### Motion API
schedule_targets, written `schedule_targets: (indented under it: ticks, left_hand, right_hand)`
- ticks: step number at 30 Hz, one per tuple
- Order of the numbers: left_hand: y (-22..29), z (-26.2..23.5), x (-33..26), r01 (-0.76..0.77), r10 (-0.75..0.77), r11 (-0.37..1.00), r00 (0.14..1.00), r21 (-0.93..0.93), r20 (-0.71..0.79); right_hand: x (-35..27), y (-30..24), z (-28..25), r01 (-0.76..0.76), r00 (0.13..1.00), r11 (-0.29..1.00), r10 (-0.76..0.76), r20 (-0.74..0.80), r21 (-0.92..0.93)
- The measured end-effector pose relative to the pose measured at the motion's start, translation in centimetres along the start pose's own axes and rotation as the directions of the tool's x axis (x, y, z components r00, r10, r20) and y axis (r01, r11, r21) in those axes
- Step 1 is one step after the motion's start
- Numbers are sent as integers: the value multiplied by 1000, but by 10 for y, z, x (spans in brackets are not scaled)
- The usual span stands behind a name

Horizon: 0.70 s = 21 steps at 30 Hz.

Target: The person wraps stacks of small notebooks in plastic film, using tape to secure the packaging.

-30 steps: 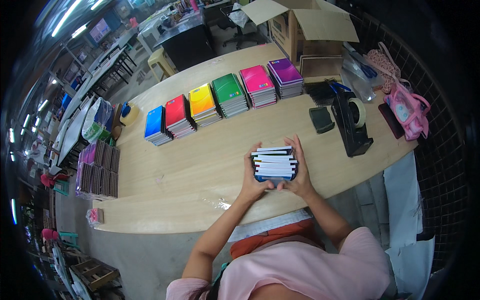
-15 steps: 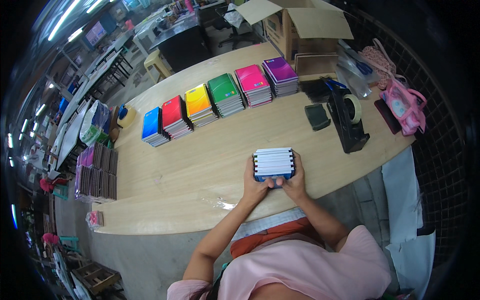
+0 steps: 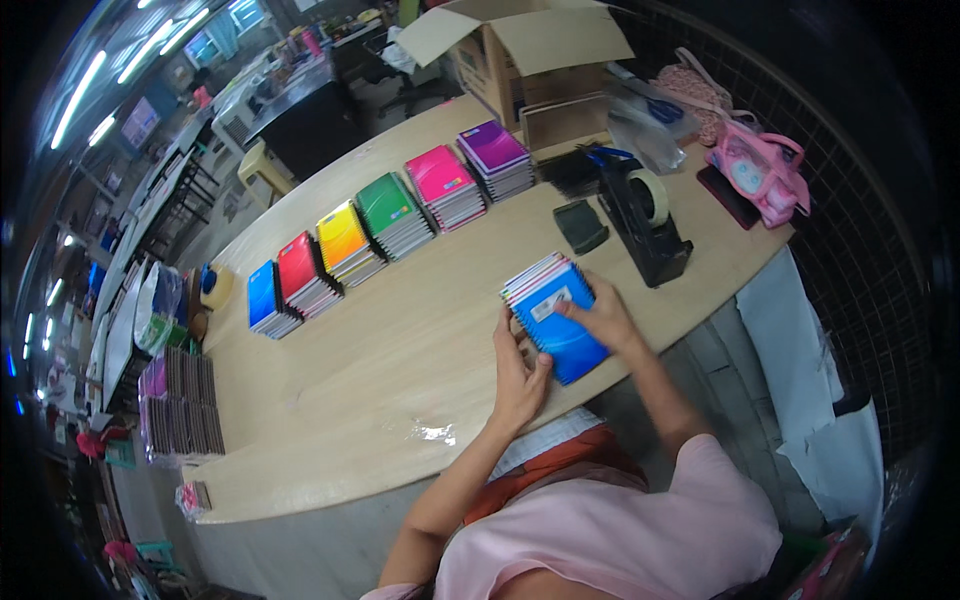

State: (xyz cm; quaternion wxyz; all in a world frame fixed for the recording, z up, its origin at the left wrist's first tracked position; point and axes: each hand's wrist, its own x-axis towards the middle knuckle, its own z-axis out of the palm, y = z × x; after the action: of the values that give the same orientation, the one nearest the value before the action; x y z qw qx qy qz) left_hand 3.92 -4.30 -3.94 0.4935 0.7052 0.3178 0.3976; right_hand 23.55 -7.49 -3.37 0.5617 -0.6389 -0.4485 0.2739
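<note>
A stack of small spiral notebooks (image 3: 572,345) is between my hands above the near part of the table, tilted so its blue top cover with a white sticker shows. My right hand (image 3: 608,318) grips its right side, thumb pressed on the cover by the sticker. Along the spiral edge my left hand (image 3: 520,385) holds the other side with curled fingers, its thumb by the lower corner. Beyond, notebook piles stand in a slanting row: blue (image 3: 263,290), red (image 3: 303,262), yellow (image 3: 342,230), green (image 3: 385,203), pink (image 3: 440,172) and purple (image 3: 493,146).
A black tape dispenser (image 3: 645,235) and a dark green block-like object (image 3: 580,228) lie right of the stack. Behind are an open cardboard box (image 3: 560,45) and a pink bag (image 3: 758,175). Wrapped notebooks (image 3: 182,408) stand at the left end of the wooden table (image 3: 330,400).
The notebook stack has turned from showing its white page edges to showing its blue cover. My right thumb has moved onto the cover, my left hand to the spiral edge. The view has shifted.
</note>
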Motion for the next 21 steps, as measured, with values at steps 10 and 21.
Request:
schedule_targets:
  ticks: [10,21]
  left_hand:
    - [9,11,19,-175,161,931,985,319,68]
    - [-8,3,14,-103,86,920,994,378,62]
  right_hand:
    - [40,-25,-54,-51,980,635,179,82,-771]
    - [88,-66,-123,114,861,902,-299,-412,-417]
